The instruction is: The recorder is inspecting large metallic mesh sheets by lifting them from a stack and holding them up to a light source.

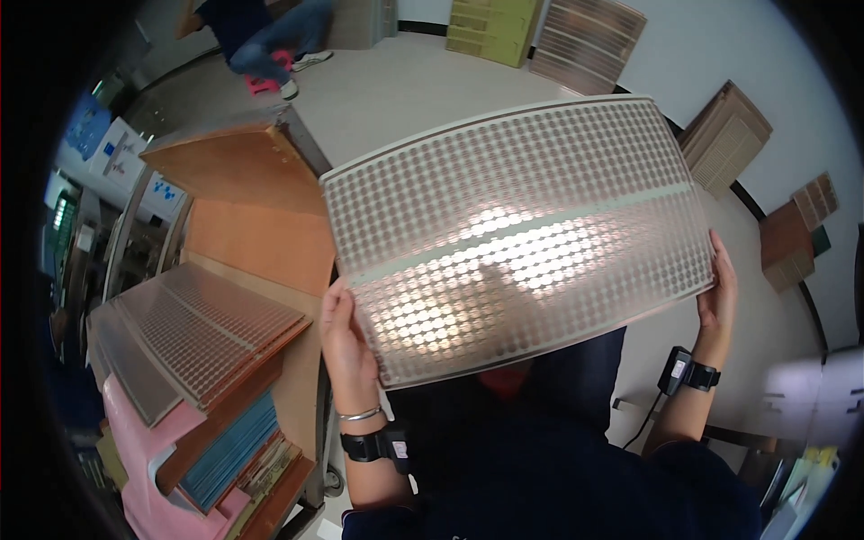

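Panel (517, 238): glossy, rectangular, dotted in rows, a plain pale band running lengthwise across its middle. Held up in front of the person's body, tilted, its right end higher in view; bright glare on the lower half. Left hand (348, 340) gripping the left end near the lower corner; right hand (718, 286) holding the right end, fingers up along the edge. Left of it, a wooden rack (261, 220) with a stack (202, 328) of similar sheets; below those, blue sheets (236, 450) and pink wrap (144, 450). Far side: a person (261, 45) seated on a pink stool (264, 85). More boards (587, 43) lean against the wall.
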`<state>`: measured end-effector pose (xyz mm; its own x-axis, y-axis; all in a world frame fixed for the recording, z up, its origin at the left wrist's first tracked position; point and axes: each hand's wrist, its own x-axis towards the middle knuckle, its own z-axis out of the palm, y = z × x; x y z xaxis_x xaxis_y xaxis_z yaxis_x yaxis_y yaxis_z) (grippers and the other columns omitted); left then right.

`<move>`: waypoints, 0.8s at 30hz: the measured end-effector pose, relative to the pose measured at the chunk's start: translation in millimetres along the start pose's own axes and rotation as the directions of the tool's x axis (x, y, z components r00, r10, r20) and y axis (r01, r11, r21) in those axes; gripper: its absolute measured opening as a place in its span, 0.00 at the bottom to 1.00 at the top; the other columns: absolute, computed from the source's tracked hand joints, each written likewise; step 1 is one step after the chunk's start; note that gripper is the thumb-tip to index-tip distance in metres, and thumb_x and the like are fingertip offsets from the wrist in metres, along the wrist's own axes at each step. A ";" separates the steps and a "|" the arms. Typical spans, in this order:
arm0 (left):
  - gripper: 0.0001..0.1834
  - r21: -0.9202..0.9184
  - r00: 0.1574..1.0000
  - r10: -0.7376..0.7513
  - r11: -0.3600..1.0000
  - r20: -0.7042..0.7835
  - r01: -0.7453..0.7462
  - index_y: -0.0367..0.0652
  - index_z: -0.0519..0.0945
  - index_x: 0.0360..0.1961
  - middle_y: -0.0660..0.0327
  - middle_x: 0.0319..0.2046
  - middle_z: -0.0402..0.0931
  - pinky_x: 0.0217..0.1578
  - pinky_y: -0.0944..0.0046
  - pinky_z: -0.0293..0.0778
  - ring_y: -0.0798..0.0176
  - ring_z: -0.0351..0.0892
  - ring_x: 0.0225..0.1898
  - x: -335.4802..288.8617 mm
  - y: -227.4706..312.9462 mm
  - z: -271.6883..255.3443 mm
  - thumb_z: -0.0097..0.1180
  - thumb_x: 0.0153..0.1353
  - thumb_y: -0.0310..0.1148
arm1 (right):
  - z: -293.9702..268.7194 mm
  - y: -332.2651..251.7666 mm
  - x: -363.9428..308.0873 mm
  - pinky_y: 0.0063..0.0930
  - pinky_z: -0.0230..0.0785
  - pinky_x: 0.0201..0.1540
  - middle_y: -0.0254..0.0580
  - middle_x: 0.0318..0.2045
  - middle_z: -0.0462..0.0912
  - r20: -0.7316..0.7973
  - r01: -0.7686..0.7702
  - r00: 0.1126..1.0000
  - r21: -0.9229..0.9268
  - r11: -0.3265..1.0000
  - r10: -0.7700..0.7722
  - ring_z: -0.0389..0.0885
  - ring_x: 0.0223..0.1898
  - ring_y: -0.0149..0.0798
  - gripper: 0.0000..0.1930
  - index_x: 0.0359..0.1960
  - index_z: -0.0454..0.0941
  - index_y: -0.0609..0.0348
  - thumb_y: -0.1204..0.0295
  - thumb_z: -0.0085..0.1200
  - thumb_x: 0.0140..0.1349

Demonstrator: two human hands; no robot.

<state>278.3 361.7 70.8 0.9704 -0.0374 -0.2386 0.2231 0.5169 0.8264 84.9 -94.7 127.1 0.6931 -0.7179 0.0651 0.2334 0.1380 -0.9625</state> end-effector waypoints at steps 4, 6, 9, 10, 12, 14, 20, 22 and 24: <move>0.12 0.086 0.995 0.070 0.994 -0.069 -0.064 0.34 0.72 0.46 0.57 0.42 0.75 0.48 0.67 0.67 0.66 0.73 0.44 -2.2 5.9 -4.0 0.41 0.65 0.29 | 24.1 -7.8 -9.7 0.23 0.66 0.52 0.48 0.51 0.73 -0.019 -0.004 1.000 -0.143 0.990 0.001 0.74 0.48 0.33 0.23 0.57 0.63 0.69 0.68 0.47 0.63; 0.13 0.098 0.996 0.068 0.993 -0.064 -0.062 0.34 0.72 0.46 0.57 0.42 0.75 0.48 0.67 0.67 0.66 0.73 0.44 -1.0 6.4 -6.4 0.41 0.64 0.29 | 25.5 -8.8 -11.5 0.21 0.67 0.49 0.47 0.48 0.75 0.021 -0.005 1.000 -0.159 0.987 0.009 0.75 0.46 0.31 0.22 0.56 0.66 0.67 0.70 0.50 0.61; 0.13 0.134 0.994 0.080 0.989 -0.074 -0.069 0.34 0.72 0.46 0.58 0.43 0.75 0.48 0.67 0.67 0.66 0.73 0.44 0.6 7.8 -12.2 0.41 0.65 0.29 | 29.8 -14.1 -14.9 0.19 0.67 0.47 0.45 0.46 0.77 0.056 -0.037 0.997 -0.171 0.985 0.047 0.76 0.43 0.29 0.21 0.55 0.68 0.67 0.70 0.51 0.61; 0.13 0.158 0.992 0.091 0.985 -0.089 -0.076 0.34 0.72 0.46 0.58 0.43 0.75 0.48 0.67 0.66 0.67 0.73 0.44 -0.1 8.8 -14.8 0.41 0.65 0.29 | 34.4 -15.7 -16.3 0.19 0.67 0.47 0.45 0.46 0.77 0.036 -0.027 0.999 -0.177 0.984 0.033 0.76 0.43 0.29 0.21 0.55 0.68 0.67 0.70 0.51 0.61; 0.13 0.180 0.993 0.090 0.981 -0.072 -0.075 0.34 0.72 0.46 0.58 0.42 0.75 0.48 0.67 0.66 0.67 0.73 0.44 0.4 8.1 -15.3 0.41 0.65 0.29 | 40.5 -17.7 -17.0 0.16 0.68 0.42 0.37 0.38 0.79 0.078 -0.021 0.996 -0.164 0.986 0.034 0.76 0.37 0.25 0.21 0.54 0.69 0.67 0.70 0.52 0.60; 0.13 0.184 0.995 0.084 0.980 -0.047 -0.074 0.34 0.72 0.45 0.59 0.42 0.75 0.48 0.68 0.66 0.67 0.73 0.44 3.1 8.1 -23.4 0.40 0.65 0.29 | 38.8 -19.8 -16.6 0.15 0.67 0.40 0.33 0.34 0.78 0.087 -0.012 0.996 -0.172 0.985 0.027 0.74 0.34 0.23 0.21 0.54 0.69 0.67 0.70 0.52 0.60; 0.13 0.246 0.991 0.110 0.965 -0.077 -0.088 0.36 0.73 0.44 0.59 0.42 0.75 0.48 0.67 0.66 0.67 0.72 0.43 4.6 6.8 -24.3 0.39 0.66 0.30 | 39.6 -27.4 -17.1 0.12 0.64 0.34 0.26 0.28 0.75 0.190 0.003 0.981 -0.188 0.982 0.034 0.70 0.29 0.19 0.21 0.55 0.69 0.64 0.69 0.52 0.61; 0.13 0.251 0.990 0.122 0.963 -0.072 -0.100 0.36 0.73 0.44 0.59 0.42 0.74 0.48 0.66 0.66 0.67 0.72 0.43 5.2 9.1 -25.7 0.39 0.66 0.31 | 47.4 -33.7 -21.3 0.11 0.64 0.35 0.28 0.31 0.77 0.206 -0.070 0.972 -0.203 0.977 0.113 0.70 0.30 0.18 0.21 0.55 0.69 0.62 0.68 0.52 0.61; 0.12 0.277 0.979 0.154 0.954 -0.133 -0.113 0.36 0.73 0.43 0.60 0.42 0.74 0.48 0.66 0.66 0.67 0.71 0.43 3.7 11.0 -25.1 0.40 0.66 0.31 | 35.2 -22.8 -21.0 0.11 0.64 0.34 0.29 0.31 0.77 0.208 -0.035 0.974 -0.273 0.961 0.095 0.70 0.30 0.18 0.20 0.54 0.70 0.62 0.68 0.52 0.61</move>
<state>282.0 388.7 66.2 0.9722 0.1570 -0.1739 0.1291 0.2602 0.9569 89.1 -58.8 156.9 0.8386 -0.5441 0.0268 0.0137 -0.0283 -0.9995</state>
